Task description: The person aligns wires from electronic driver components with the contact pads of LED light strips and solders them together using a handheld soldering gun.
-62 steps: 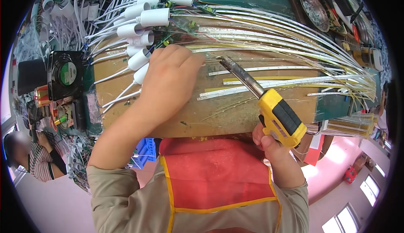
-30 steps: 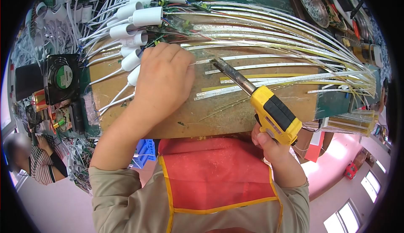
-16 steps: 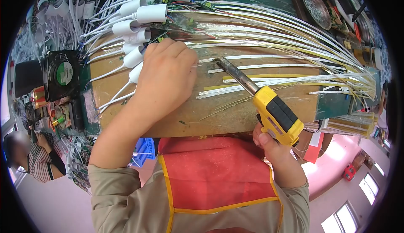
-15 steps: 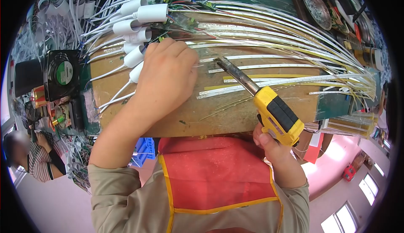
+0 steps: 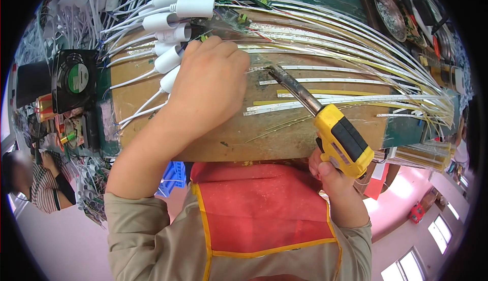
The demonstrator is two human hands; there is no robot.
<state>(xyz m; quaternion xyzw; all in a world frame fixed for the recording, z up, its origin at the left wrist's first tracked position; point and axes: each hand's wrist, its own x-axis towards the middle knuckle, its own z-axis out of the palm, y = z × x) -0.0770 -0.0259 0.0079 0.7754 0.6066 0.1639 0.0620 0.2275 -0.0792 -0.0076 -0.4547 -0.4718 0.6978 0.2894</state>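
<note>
My left hand (image 5: 211, 80) is closed, knuckles up, beside the white lamp sockets (image 5: 170, 80). Its fingertips are hidden, so what it pinches cannot be made out. Wires and a small circuit board (image 5: 229, 22) lie just above it. In my right hand (image 5: 329, 173) is the grip of a yellow and black soldering gun (image 5: 344, 139). The gun's dark metal tip (image 5: 274, 71) points up and left, at the end of a white LED strip (image 5: 325, 69) close to my left fingers. Whether it touches the strip cannot be told.
Several more LED strips (image 5: 351, 99) fan out to the right across the brown board (image 5: 203, 150). A black fan (image 5: 74, 81) stands at the left, near piled white sockets and cables. A round metal dish (image 5: 390, 14) lies at the upper right. Another person (image 5: 48, 184) sits at the lower left.
The view has shifted slightly, so the bench items appear a little further right and up. Both hands and the soldering gun keep nearly the same arrangement.
</note>
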